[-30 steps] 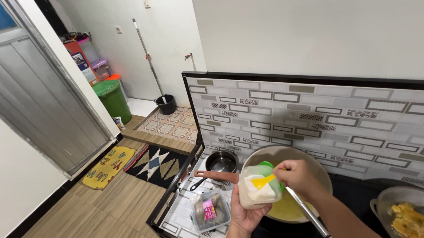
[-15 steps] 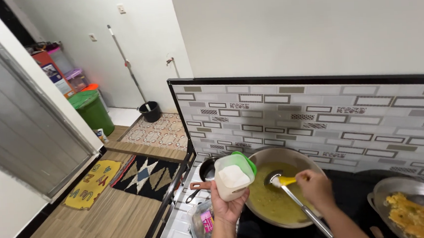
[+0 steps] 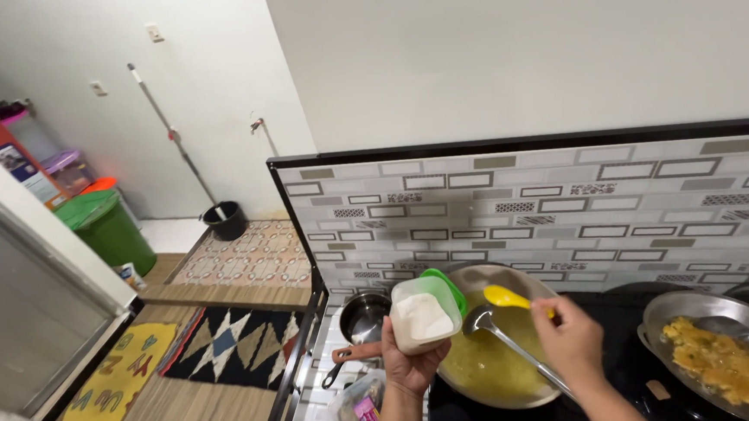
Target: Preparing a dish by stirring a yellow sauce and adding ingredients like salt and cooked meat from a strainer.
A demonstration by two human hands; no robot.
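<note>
My left hand holds a small clear plastic tub of white powder, its green lid hinged open behind it. The tub is tilted toward me, just left of a wok of yellow liquid on the stove. My right hand pinches a small yellow spoon over the wok. A metal ladle rests in the wok, its handle running under my right hand.
A small dark saucepan with a brown handle sits left of the wok. A plastic packet lies on the counter below it. A pan of yellow fried food stands at the right. The tiled backsplash rises behind the stove.
The view has shifted right. My right hand has drawn the yellow spoon out of the tub and moved it right, over the wok. My left hand still holds the tub.
</note>
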